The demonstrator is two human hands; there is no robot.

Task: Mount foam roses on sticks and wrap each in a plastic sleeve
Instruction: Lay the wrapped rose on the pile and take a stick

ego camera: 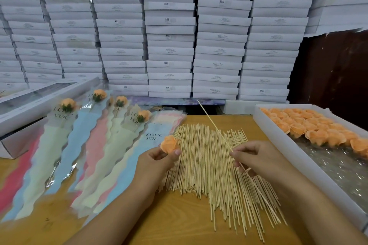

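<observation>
The left hand [159, 157] holds an orange foam rose [169, 144] above the left edge of the stick pile; its fingers [177, 152] are curled round the bloom's lower part, and the petals rise clear of the thumb. The right hand [253, 157] pinches a single wooden stick [214, 123] between thumb and forefinger. The stick runs diagonally, its far tip up and to the left, toward the stacked boxes, and its near end passing under the hand. The rose and the stick are apart, the rose to the left of the stick's middle. Both hands hover over a fanned pile of wooden sticks [209, 175] lying on the wooden counter [179, 215]. To the right, a white tray [278, 135] holds rows of orange foam roses [302, 123]; its right part is cut off by the frame edge. To the left lie pastel plastic sleeves [95, 157] printed "LOVE YOU", several with mounted roses [68, 104] at their upper ends; the sleeves overlap, so their count is hard to make out. Stacked white boxes [169, 32] fill the background. The stick's near end blends with the pile below the right hand.
</observation>
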